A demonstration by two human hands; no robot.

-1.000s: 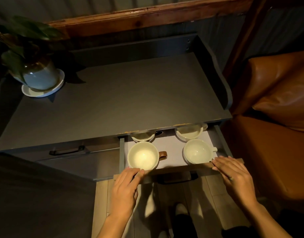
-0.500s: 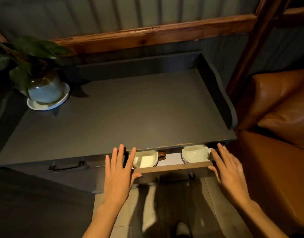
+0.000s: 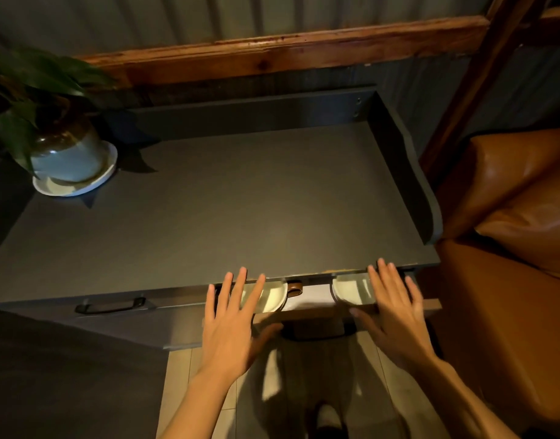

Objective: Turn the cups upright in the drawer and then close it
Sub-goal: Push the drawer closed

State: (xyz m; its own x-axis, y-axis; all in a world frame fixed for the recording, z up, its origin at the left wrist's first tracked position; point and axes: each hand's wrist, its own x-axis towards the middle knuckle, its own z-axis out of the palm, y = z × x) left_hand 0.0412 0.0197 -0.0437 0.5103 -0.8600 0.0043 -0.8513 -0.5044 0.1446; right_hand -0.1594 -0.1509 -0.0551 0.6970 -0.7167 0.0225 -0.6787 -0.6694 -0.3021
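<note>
The drawer [image 3: 313, 312] under the dark cabinet top stands only a narrow gap open. Through the gap I see two white cups, both upright: the left cup [image 3: 274, 296] with a brown handle, and the right cup [image 3: 351, 289]. Any cups further back are hidden under the top. My left hand [image 3: 232, 324] lies flat with spread fingers against the drawer's left front. At the right end of the drawer front, my right hand [image 3: 392, 312] is flat in the same way. Neither hand holds anything.
A potted plant [image 3: 63, 153] on a white saucer stands at the cabinet top's far left. A second drawer with a black handle [image 3: 109, 305] is to the left, shut. A brown leather seat [image 3: 509, 248] is close on the right. Tiled floor lies below.
The drawer has slid in from well open to a narrow gap. Both hands went forward with its front edge, and the rear cups passed out of sight.
</note>
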